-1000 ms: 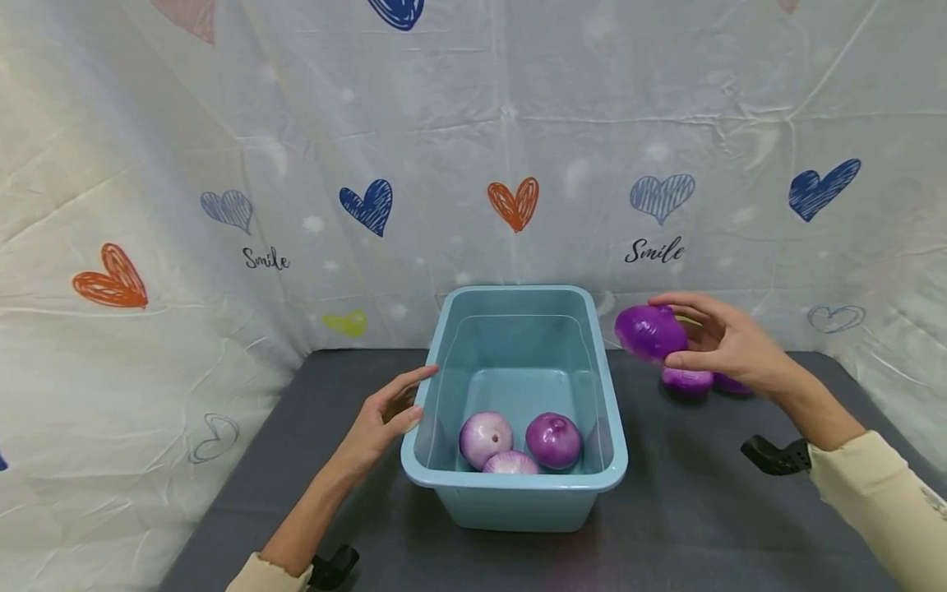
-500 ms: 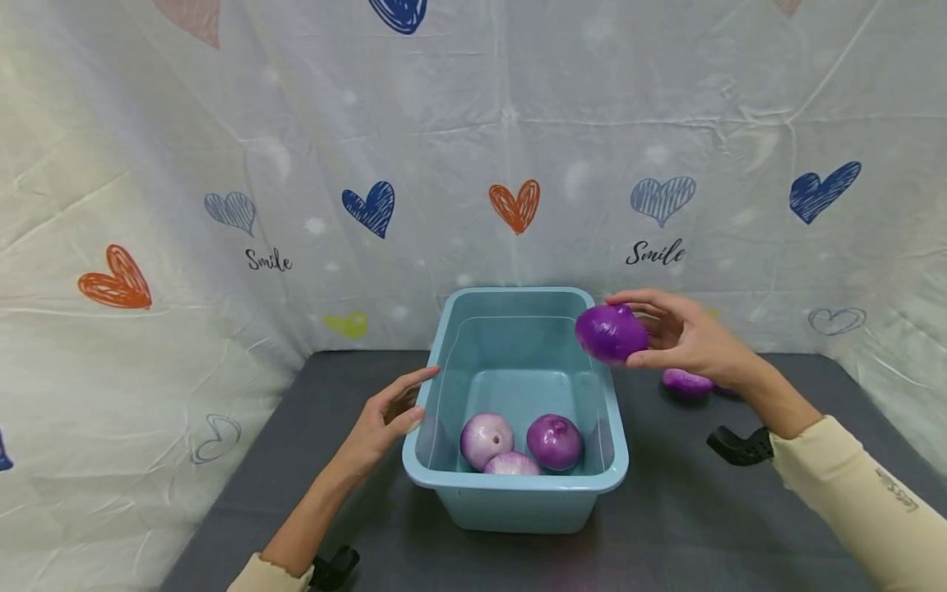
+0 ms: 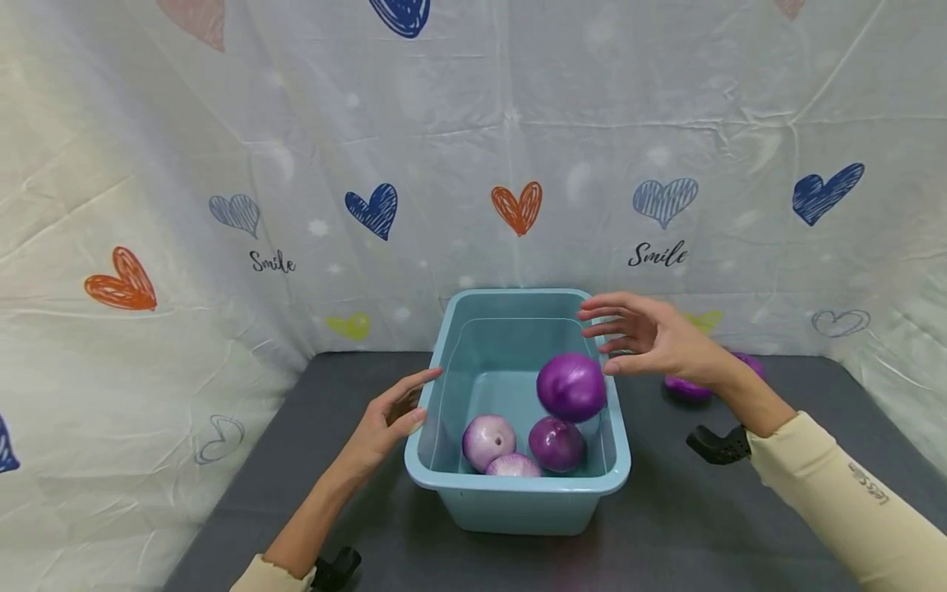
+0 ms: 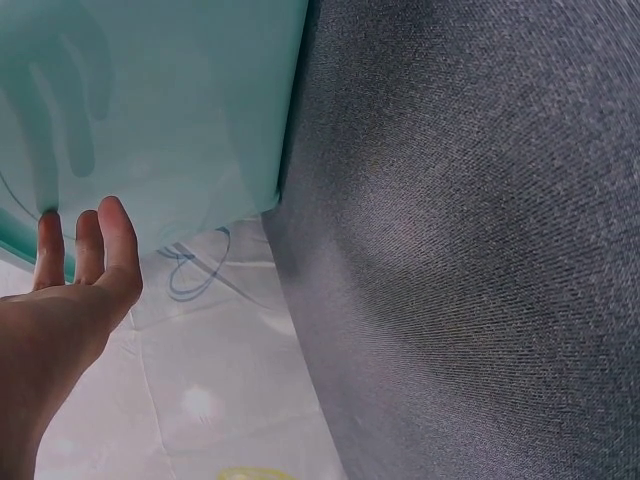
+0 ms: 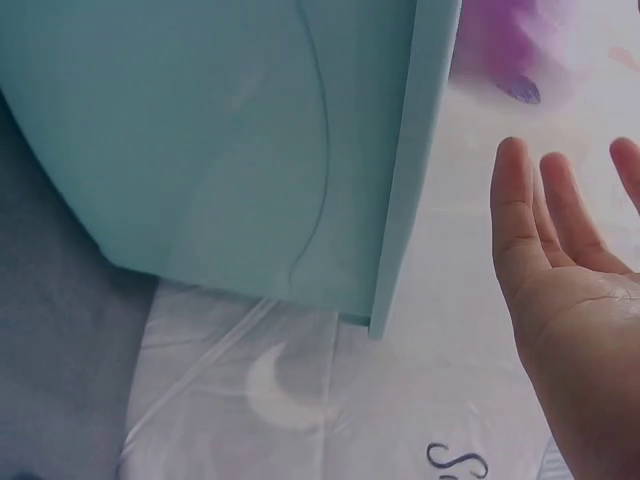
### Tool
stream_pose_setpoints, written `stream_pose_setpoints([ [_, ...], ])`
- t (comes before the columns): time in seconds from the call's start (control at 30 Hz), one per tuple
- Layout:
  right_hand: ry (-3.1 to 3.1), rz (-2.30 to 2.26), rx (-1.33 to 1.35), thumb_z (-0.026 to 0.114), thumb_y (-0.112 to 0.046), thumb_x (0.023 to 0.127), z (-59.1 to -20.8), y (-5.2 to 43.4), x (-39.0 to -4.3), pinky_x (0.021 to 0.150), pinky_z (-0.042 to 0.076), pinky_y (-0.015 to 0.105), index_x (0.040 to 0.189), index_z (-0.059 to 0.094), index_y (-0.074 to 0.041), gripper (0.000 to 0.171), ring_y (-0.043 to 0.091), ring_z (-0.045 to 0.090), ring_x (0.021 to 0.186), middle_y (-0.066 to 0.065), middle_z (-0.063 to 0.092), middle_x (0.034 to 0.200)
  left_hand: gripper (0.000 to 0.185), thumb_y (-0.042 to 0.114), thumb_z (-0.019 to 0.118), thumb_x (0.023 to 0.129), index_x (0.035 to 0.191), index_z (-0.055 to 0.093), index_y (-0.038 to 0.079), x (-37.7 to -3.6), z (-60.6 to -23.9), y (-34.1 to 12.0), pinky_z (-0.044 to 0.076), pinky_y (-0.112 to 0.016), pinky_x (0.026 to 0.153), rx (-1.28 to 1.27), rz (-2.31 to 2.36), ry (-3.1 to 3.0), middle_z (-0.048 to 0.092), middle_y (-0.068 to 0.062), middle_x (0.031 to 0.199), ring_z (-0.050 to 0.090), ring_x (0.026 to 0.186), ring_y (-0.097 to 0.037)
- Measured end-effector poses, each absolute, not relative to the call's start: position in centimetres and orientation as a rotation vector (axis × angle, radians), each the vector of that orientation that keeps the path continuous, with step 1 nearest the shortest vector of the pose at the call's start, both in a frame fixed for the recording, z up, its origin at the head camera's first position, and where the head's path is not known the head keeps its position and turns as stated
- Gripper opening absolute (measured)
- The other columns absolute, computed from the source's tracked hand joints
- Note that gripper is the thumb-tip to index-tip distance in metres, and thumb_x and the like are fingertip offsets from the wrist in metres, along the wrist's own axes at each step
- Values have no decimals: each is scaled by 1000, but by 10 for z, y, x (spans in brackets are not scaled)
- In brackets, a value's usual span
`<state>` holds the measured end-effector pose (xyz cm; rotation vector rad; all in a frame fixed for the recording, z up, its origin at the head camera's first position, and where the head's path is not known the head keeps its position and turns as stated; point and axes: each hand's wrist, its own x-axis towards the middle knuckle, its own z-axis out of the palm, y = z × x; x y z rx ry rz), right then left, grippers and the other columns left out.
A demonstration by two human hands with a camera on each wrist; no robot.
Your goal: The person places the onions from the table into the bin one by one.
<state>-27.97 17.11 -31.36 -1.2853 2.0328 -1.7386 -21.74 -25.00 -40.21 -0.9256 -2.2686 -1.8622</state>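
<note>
A light blue plastic bin (image 3: 518, 501) stands on the dark table (image 3: 703, 518). A bright purple onion (image 3: 571, 386) is in the air inside the bin, just under my right hand (image 3: 629, 333), whose fingers are spread and hold nothing. Below it lie three onions: a pale one (image 3: 487, 440), another pale one (image 3: 512, 465) and a dark purple one (image 3: 556, 444). My left hand (image 3: 392, 415) rests with straight fingers against the bin's left rim. In the wrist views the left hand (image 4: 70, 290) is beside the bin wall (image 4: 170, 100), and the right hand (image 5: 570, 260) is beside the bin's corner (image 5: 250, 150).
Two more purple onions (image 3: 684, 386) (image 3: 750, 363) lie on the table right of the bin, partly behind my right forearm. A white cloth with hearts (image 3: 518, 205) hangs close behind and on both sides. Bare tabletop shows in front of the bin.
My right hand carried the bright purple onion leftward over the bin and let go; the onion now drops inside. The left hand has stayed on the rim.
</note>
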Motion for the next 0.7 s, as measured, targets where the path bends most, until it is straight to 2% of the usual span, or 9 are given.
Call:
stream_pose_setpoints([
  [0.23, 2129, -1757, -1254, 72, 9, 89, -322, 184, -279, 94, 52, 44, 141, 51, 4, 56, 44, 56, 122, 27, 53, 139, 50, 10, 51, 102, 152, 46, 6, -218, -404, -250, 51, -38, 94, -928, -1851, -2262, 50, -21, 146, 56, 125, -30],
  [0.3, 2175, -1748, -1243, 71, 8, 90, -324, 189, -278, 91, 53, 43, 138, 54, 4, 51, 42, 60, 119, 29, 54, 136, 50, 10, 51, 102, 152, 46, 6, -218, -404, -250, 51, -37, 94, -928, -1851, -2261, 50, -21, 146, 56, 125, -29],
  [0.5, 2293, -1722, -1180, 69, 6, 93, -332, 209, -276, 88, 55, 40, 134, 58, 3, 42, 32, 64, 115, 18, 62, 129, 50, 9, 50, 103, 153, 45, 6, -218, -405, -251, 51, -37, 94, -929, -1862, -2257, 49, -21, 146, 55, 126, -30],
  [0.7, 2356, -1724, -1118, 66, 5, 96, -344, 231, -274, 88, 55, 36, 133, 59, 2, 38, 31, 65, 113, 16, 63, 126, 51, 10, 51, 103, 153, 45, 6, -217, -404, -250, 50, -37, 94, -928, -1866, -2260, 48, -21, 147, 55, 127, -28],
])
